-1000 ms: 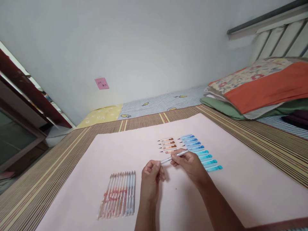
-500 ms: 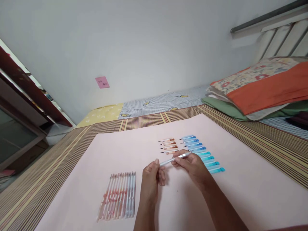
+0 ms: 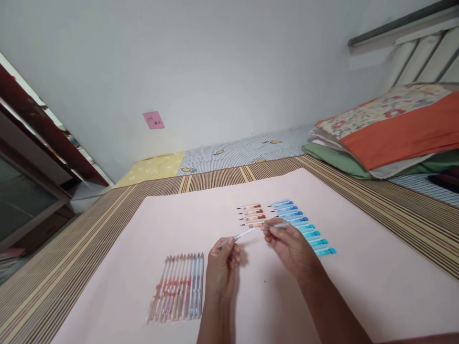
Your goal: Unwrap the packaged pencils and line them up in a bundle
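My left hand (image 3: 225, 258) pinches one part of a pen, from which a thin white refill (image 3: 245, 234) sticks out to the right. The pen's clear barrel (image 3: 279, 226) is between the fingers of my right hand (image 3: 289, 243), in line with the refill; a small gap seems to part the two. Left of my left hand, a row of clear-barrelled pens (image 3: 177, 289) lies side by side on a pink sheet (image 3: 125, 253). Behind my right hand lie several brown-ended pencils (image 3: 253, 212) with dark points, and a column of blue and turquoise ones (image 3: 292, 212), partly covered by the hand.
A striped mat (image 3: 86, 215) lies under the pink sheet. Folded bedding (image 3: 394, 129) with orange and floral cloth is piled at the right. Patterned cloth (image 3: 233, 157) runs along the wall, which bears a pink note (image 3: 153, 120). A cabinet (image 3: 27, 186) stands at the left.
The pen spanning both hands has come apart: my left hand has drawn slightly left with the white refill, while the barrel stays in my right hand. The laid-out rows look the same.
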Demonstrator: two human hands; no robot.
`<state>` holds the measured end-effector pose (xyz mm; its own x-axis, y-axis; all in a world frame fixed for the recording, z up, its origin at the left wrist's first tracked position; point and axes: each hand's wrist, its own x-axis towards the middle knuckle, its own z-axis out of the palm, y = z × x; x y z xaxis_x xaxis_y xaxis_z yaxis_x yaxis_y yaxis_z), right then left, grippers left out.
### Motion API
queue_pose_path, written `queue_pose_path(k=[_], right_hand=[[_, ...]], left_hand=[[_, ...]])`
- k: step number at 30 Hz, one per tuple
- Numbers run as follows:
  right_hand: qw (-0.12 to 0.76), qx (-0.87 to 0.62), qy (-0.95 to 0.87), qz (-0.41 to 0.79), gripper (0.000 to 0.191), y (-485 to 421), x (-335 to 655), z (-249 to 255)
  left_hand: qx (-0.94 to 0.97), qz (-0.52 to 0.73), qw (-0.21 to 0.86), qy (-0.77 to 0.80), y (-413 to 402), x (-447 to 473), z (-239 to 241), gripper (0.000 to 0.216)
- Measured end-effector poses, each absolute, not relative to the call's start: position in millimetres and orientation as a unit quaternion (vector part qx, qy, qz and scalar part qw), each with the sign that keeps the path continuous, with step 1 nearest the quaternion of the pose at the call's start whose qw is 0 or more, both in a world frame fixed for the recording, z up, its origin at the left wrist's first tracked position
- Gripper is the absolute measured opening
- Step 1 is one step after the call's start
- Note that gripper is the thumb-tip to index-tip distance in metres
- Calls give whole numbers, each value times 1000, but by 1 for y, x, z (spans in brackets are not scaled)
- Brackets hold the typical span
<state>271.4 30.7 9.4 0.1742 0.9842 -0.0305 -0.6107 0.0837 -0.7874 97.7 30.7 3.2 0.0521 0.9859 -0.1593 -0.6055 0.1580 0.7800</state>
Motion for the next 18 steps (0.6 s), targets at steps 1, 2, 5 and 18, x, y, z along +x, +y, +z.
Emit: queue_pose_path(k=[1, 2, 5, 18], right_hand=[[689, -334, -257, 590, 22, 31, 272, 9], [691, -327, -247, 595, 21, 32, 273, 8], [691, -319, -233, 606, 18, 33, 271, 7], [658, -335, -222, 637, 34, 36, 234, -11]], left_hand=[[246, 595, 682, 347, 31, 97, 3, 26], [222, 598, 690, 341, 32, 97, 2, 26], [153, 603, 711, 328, 33, 98, 1, 23], [83, 627, 719, 287, 35, 99, -3, 6]])
